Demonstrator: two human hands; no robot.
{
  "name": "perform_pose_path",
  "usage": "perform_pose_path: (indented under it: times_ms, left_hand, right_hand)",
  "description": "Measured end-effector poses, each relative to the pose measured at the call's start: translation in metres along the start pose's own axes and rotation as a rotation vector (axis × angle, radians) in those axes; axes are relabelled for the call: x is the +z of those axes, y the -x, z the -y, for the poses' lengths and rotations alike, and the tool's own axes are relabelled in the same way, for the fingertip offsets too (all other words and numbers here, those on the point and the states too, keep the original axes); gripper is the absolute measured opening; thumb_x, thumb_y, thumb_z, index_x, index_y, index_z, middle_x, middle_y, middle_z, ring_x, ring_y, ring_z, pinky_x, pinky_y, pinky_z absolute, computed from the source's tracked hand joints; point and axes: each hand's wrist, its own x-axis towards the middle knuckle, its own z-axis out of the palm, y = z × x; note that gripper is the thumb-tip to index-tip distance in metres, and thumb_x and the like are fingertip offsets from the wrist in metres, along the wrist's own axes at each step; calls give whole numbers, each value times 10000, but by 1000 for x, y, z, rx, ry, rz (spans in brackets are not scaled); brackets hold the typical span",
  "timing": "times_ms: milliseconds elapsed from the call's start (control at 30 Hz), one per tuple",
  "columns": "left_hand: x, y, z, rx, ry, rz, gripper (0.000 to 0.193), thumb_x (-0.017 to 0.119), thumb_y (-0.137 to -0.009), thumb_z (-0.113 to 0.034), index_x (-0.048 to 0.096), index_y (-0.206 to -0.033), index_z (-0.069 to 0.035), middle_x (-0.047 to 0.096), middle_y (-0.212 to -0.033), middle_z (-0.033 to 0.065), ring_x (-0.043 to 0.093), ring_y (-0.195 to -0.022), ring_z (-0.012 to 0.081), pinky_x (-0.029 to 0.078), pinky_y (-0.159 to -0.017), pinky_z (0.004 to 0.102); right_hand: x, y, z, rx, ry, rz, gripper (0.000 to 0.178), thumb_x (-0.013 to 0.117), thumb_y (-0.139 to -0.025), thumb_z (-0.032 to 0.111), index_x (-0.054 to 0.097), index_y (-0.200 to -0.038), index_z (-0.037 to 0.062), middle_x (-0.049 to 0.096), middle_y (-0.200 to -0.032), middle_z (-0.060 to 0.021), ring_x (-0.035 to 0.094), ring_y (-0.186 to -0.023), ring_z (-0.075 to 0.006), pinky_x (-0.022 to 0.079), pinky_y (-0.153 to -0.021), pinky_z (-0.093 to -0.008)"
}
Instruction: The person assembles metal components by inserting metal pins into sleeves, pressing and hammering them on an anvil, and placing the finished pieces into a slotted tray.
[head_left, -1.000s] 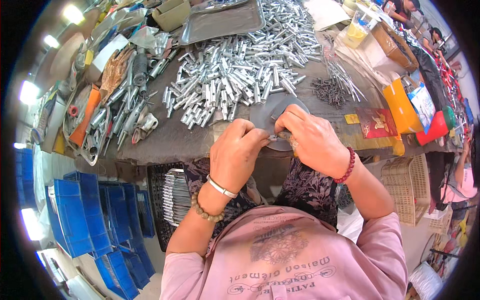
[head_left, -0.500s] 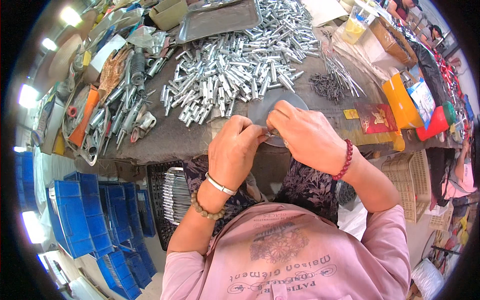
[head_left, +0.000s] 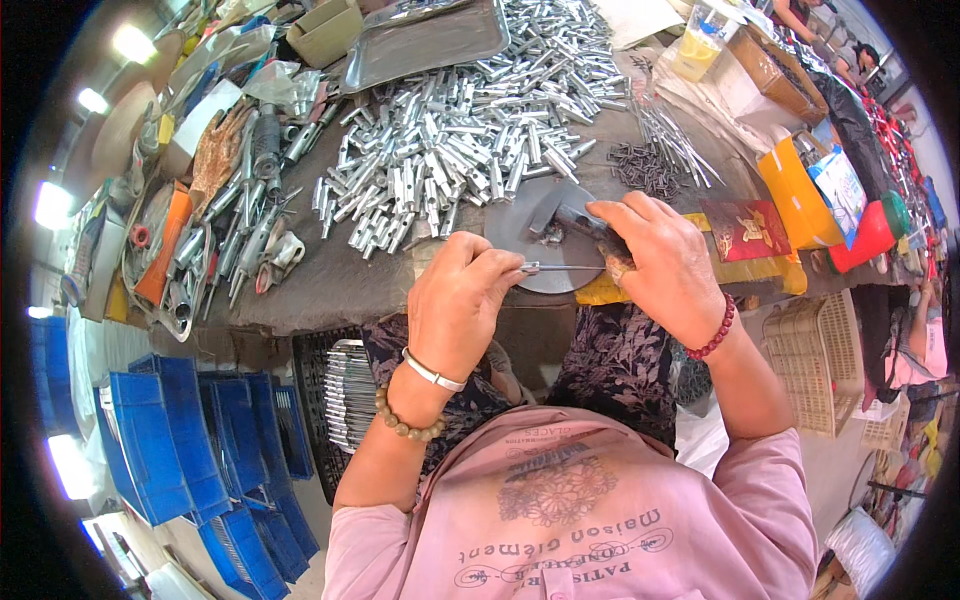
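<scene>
My left hand [head_left: 455, 295] pinches a small silvery metal tube [head_left: 530, 267], from which a thin metal rod [head_left: 575, 267] sticks out to the right. Both are over a round grey metal plate [head_left: 510, 225] at the bench's near edge. My right hand [head_left: 668, 262] is closed round a dark hammer [head_left: 588, 224], its worn grip partly hidden by the fingers. The hammer lies over the plate's right part, beside a raised metal block. Beyond the plate spreads a heap of silvery metal tubes [head_left: 440, 170].
Short dark pins [head_left: 645, 170] and long thin rods [head_left: 675, 135] lie right of the heap. A metal tray [head_left: 425, 45] rests behind it. Tools and an orange-handled item [head_left: 165, 245] crowd the left. A red packet [head_left: 742, 230] lies at right; blue bins [head_left: 160, 440] stand below left.
My right hand has moved right, away from my left, and now grips the hammer. The rod and tube in my left hand have come into sight.
</scene>
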Motion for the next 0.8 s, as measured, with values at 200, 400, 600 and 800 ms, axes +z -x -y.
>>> perform_pose_path:
  times_ms: [200, 400, 600, 800]
  left_hand:
    - [1, -2, 2, 9, -19, -9, 191, 848, -836, -100, 770, -1011, -108, 638, -922, 72, 665, -833, 300, 525, -685, 411]
    - [2, -2, 0, -6, 16, -6, 167, 817, -865, -32, 797, -1028, -66, 646, -930, 94, 664, -815, 264, 521, -711, 355]
    - [-1, -3, 0, 3, 8, -15, 179, 816, -860, -12, 794, -1030, -63, 646, -928, 94, 659, -812, 263, 520, -713, 349]
    - [4, -1, 5, 37, 15, -39, 228, 854, -813, -32, 771, -1014, -99, 642, -908, 78, 675, -806, 294, 531, -670, 393]
  right_hand:
    - [-7, 20, 7, 33, -180, -121, 571, 760, -769, -15, 705, -1327, 93, 619, -1147, -121, 688, -990, -346, 571, -837, -427]
    - [4, 38, 16, -200, -107, -242, 543, 710, -772, -42, 764, -1293, 103, 638, -1055, -85, 687, -923, -274, 585, -790, -384]
    - [-6, 35, 18, -125, -165, -364, 494, 707, -784, -35, 785, -1252, 100, 662, -1047, -82, 696, -907, -268, 582, -760, -374]
    - [0, 38, 21, -215, -48, -233, 465, 713, -809, 41, 777, -1265, 111, 659, -1036, -62, 675, -867, -253, 570, -751, -369]
